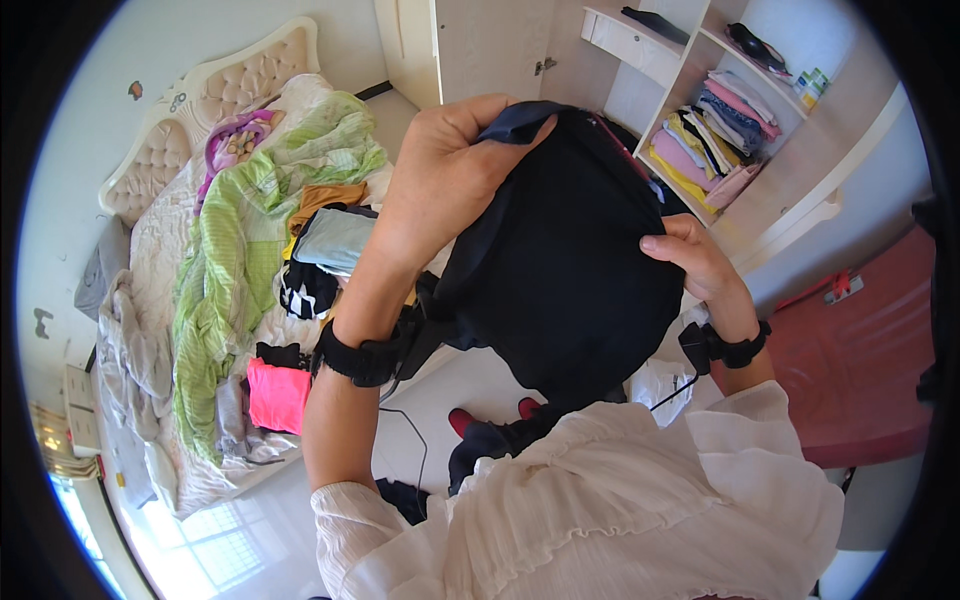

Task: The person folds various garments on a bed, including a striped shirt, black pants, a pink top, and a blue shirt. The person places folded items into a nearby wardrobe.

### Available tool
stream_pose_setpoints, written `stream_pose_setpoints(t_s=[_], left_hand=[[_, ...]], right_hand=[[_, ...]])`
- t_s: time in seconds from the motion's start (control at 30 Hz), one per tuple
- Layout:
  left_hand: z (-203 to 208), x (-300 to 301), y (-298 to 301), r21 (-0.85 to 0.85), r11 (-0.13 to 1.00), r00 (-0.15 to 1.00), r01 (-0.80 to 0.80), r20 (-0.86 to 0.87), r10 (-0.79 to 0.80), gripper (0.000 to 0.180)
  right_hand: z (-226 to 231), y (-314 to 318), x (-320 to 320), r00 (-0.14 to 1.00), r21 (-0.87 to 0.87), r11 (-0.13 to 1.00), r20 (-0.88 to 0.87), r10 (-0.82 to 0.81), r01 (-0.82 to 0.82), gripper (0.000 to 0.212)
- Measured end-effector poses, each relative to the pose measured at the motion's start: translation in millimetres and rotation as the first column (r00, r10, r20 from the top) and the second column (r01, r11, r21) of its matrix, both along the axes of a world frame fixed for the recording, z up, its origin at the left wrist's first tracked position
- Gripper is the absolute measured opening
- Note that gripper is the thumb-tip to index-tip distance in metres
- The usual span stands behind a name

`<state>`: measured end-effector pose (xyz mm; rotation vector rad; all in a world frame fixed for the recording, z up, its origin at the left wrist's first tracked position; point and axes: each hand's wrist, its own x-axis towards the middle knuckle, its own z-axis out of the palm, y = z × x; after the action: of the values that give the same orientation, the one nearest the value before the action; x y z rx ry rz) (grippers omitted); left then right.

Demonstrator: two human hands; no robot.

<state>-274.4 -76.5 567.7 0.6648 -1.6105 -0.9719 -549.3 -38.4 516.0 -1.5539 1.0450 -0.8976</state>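
A black cloth garment hangs spread out in front of me; its exact kind does not show. My left hand is closed on its upper left edge, thumb on top, with a dark blue fold at the fingers. Lower down on the right side, my right hand pinches the cloth between thumb and fingers. Some fingers of both hands are hidden behind the fabric. A reddish strip runs along the garment's upper right edge.
To the left stands a bed with a tufted headboard, a green quilt, folded clothes and a pink garment. An open wardrobe at the far right holds stacked clothes. A dark red panel is at right.
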Motion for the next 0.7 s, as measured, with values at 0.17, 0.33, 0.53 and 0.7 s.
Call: stream_pose_setpoints(t_s=[0.17,0.33,0.53,0.7], left_hand=[[18,-50,-5,-0.025,1.0,1.0,0.017,-0.021,-0.017,0.021],[3,-81,-8,0.223,0.967,0.982,0.124,0.11,-0.152,0.038],[-79,-107,23,0.532,0.794,0.951,0.293,-0.081,-0.297,0.082],[-128,-133,53,0.564,0.767,0.951,0.304,-0.129,-0.282,0.089]], right_hand=[[17,20,-43,0.976,-0.051,0.997,0.212,-0.046,0.058,0.02],[37,20,-79,0.526,-0.015,1.0,0.85,0.016,-0.007,0.026],[28,6,-81,0.576,-0.021,0.933,0.791,-0.205,0.36,0.027],[13,-20,-53,0.695,0.066,0.99,0.707,-0.134,0.124,0.021]])
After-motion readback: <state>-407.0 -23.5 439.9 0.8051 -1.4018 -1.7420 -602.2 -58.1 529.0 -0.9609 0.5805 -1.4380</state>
